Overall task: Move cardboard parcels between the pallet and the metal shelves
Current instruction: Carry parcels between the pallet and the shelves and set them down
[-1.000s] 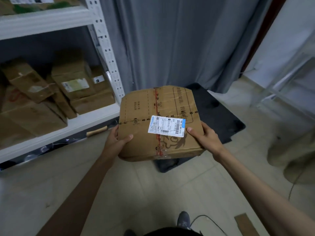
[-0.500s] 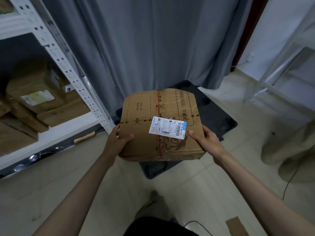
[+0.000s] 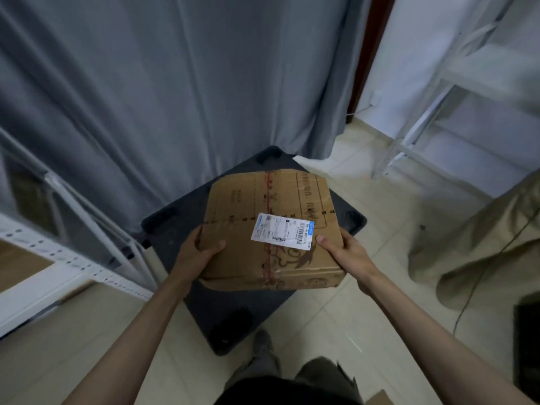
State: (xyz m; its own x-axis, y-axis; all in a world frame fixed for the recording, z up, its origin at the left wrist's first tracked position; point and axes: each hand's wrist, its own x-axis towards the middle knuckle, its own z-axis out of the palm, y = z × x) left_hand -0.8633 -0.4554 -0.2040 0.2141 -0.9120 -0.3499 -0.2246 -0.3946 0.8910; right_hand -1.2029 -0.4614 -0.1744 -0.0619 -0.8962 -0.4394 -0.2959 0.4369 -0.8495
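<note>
Head view, hidden parts: underside of parcel (image 3: 271, 229) and the fingers beneath it are out of sight; only the thumbs show on top.
Head view, cut off: metal shelves (image 3: 73, 270) at left run off the frame edge and are motion-blurred; a second white rack (image 3: 432, 118) at right is also cut by the edge.
Head view, hard to read: shipping label (image 3: 283, 231) print and barcode are too small to make out; dark printing on the cardboard is illegible.
Parcel position: held in the air between both hands, over the dark pallet (image 3: 233, 311) that lies on the tiled floor (image 3: 380, 302); whether it touches the pallet cannot be told, though its near edge shows clear of it.
Parcel orientation: flat, broad face up, near edge tipped slightly down toward the person; red tape seam runs away from the person toward the grey curtain (image 3: 175, 83). Top face looks near square, so a long axis cannot be told with confidence.
Left hand (image 3: 195, 255): grips the parcel's left edge, thumb laid across the top, fingers wrapped under.
Right hand (image 3: 347, 252): grips the right edge, thumb on top beside the label, fingers under.
Surroundings: crumpled tan cloth (image 3: 482, 244) on the floor at right.
</note>
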